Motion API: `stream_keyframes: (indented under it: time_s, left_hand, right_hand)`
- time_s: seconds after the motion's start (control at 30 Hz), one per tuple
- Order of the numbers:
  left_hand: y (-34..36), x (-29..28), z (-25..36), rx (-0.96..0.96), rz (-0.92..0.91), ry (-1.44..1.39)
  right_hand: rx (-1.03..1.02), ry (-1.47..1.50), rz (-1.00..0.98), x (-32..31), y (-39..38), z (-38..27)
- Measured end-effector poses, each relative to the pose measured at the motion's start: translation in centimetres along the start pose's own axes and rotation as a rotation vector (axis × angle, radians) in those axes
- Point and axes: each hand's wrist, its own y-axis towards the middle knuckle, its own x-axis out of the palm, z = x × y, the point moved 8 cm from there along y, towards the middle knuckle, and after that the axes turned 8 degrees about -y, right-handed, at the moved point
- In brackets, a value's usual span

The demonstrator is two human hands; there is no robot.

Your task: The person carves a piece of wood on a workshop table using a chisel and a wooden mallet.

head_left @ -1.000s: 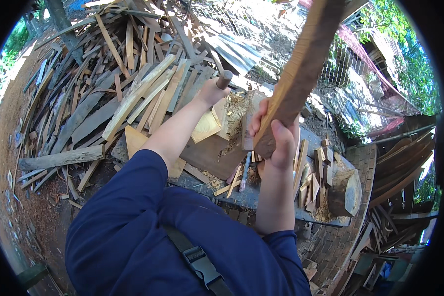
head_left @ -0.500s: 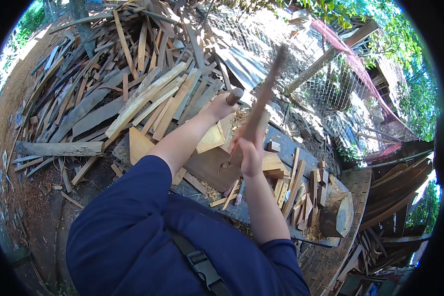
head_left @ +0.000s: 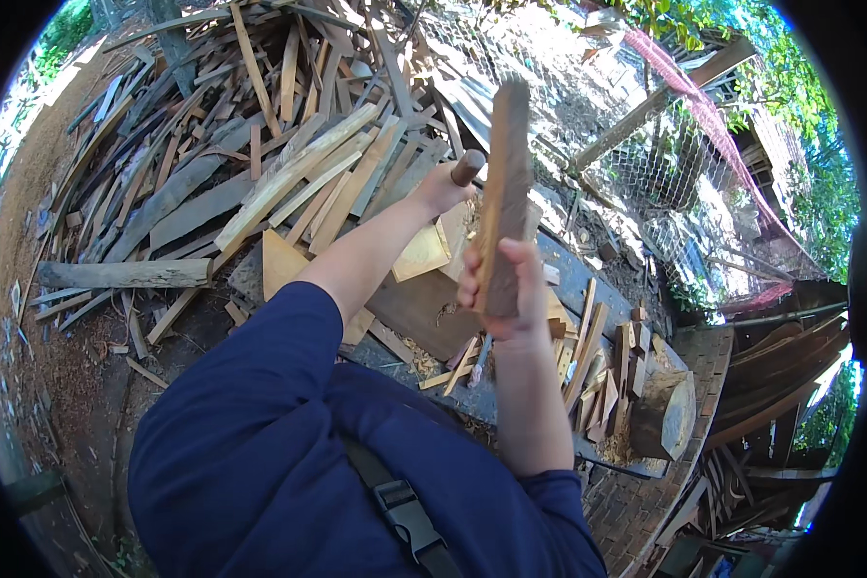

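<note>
In my right hand [head_left: 511, 284] is a long, thick piece of wood [head_left: 506, 193], brown with a rough face, its far end pointing up and away. My fingers and thumb wrap its near end. My left hand [head_left: 441, 189] is closed around a round wooden handle [head_left: 468, 168]; its blunt end pokes out past my fist, and the rest of it is hidden. Below both hands lies a broad brown board [head_left: 419, 313] on the workbench. A pale yellowish wood block [head_left: 422, 254] rests on the board near my left wrist.
A big heap of wood offcuts [head_left: 299, 164] lies beyond the bench on the left. Several small sticks and blocks [head_left: 588, 356] and a log stump [head_left: 663, 416] crowd the bench's right side. A wire fence [head_left: 660, 164] stands at the back right, beside a brick ledge [head_left: 636, 506].
My right hand has turned the piece of wood so its broad face shows more, and it stands straighter up. My left hand has barely moved and keeps hold of the handle.
</note>
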Motion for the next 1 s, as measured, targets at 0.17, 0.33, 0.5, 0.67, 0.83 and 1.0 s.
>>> stream_keyframes:
  time_s: [0.17, 0.33, 0.5, 0.67, 0.83, 1.0]
  left_hand:
    - [-0.7, -0.2, 1.1, 0.038, -0.022, 0.190]
    - [0.7, 0.6, -0.9, 0.040, -0.034, 0.108]
    - [-0.4, -0.6, 0.4, 0.011, 0.007, 0.190]
    - [-0.1, 1.1, -1.8, 0.030, -0.052, 0.114]
    - [-0.4, -1.7, 0.0, 0.022, 0.020, 0.186]
    - [0.4, -0.3, -1.4, 0.038, -0.018, 0.067]
  right_hand:
    - [-0.800, -0.245, -0.223, 4.2, -3.8, -9.1]
    - [-0.036, -0.180, 0.091, -3.1, 0.9, 0.7]
    - [-0.877, -0.131, -0.215, 4.3, -4.9, -11.5]
    - [0.114, 0.062, 0.141, -3.7, 1.5, 3.3]
    - [-0.624, -0.035, -0.180, 4.9, -3.1, -10.2]
    - [-0.507, -0.477, 0.060, 0.8, 0.7, -2.1]
